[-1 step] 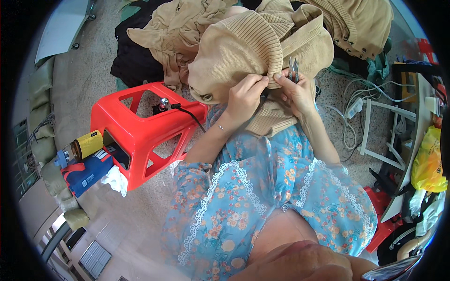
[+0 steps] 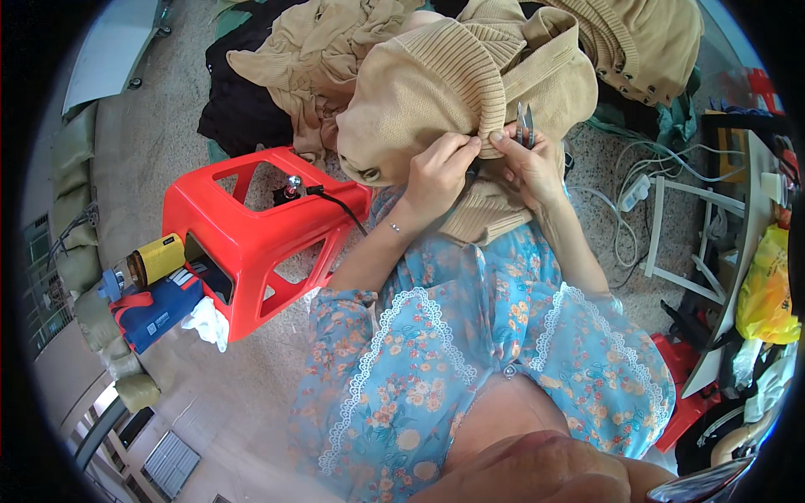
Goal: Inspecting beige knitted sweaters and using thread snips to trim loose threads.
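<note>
A tan knitted cardigan (image 2: 411, 109) lies bunched over my lap, its wide ribbed band running down between my hands. My left hand (image 2: 438, 174) pinches the band's edge from the left, fingertips pressed together. From the right, my right hand (image 2: 534, 166) grips the same edge between thumb and fingers. Small metal thread snips (image 2: 525, 126) are tucked in that right hand, blades pointing up and away from me, slightly apart. The fingertips of both hands almost meet at the band. What lies right between them is too small to make out. A dark button (image 2: 369, 174) shows on the cardigan's lower left.
A red plastic stool (image 2: 231, 210) stands on its side at my left, bearing a blue bag (image 2: 159, 314) and a yellow-labelled bottle (image 2: 155, 260). More tan knitwear (image 2: 306, 59) is heaped ahead. Cables and a white power strip (image 2: 635, 193) lie right, near a white frame (image 2: 658, 230).
</note>
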Motion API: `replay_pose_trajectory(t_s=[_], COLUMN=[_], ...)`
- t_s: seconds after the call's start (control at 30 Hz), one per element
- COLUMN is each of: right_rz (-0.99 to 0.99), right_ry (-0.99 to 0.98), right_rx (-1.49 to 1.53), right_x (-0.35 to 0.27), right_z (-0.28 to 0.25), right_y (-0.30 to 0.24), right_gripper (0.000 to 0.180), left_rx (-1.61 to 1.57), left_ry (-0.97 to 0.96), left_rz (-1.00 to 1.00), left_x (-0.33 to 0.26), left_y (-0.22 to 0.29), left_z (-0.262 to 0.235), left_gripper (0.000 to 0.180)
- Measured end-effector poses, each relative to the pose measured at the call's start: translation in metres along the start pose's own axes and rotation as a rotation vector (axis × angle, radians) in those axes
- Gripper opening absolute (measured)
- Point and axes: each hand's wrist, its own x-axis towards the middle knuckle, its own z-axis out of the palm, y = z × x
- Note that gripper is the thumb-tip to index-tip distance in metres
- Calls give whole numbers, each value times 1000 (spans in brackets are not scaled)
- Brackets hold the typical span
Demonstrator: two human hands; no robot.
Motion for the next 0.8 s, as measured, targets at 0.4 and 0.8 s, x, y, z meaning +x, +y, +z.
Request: replay_pose_trajectory(t_s=[0.4,0.8], right_rz=[-36,-103], right_ry=[15,8], right_rx=[-142,-73], right_x=[-2,4], right_z=[-2,-3], right_y=[3,17], right_gripper=[14,15], left_rx=[38,-471], left_ry=[-58,-72], left_rz=[82,-607], left_x=[5,1], left_y=[-8,-3], left_z=[1,5], left_gripper=[18,4])
